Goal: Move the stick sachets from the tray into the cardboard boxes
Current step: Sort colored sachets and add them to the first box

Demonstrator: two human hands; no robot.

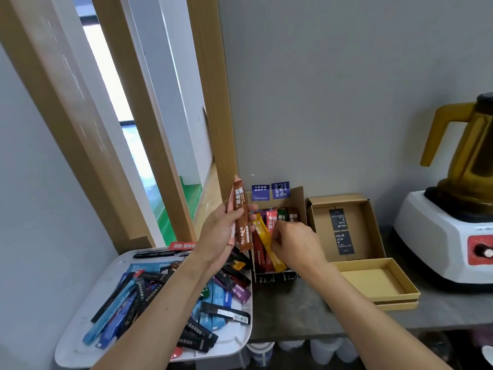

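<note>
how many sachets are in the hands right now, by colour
brown sachet: 1, held in the left hand
pink sachet: 1, behind the brown one in the left hand
yellow sachet: 1, pinched by the right hand
total: 3

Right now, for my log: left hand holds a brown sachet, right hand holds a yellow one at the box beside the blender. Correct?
Wrong box. The head view shows the right hand holding the yellow sachet at the box beside the tray; the left hand holds the brown sachet.
</note>
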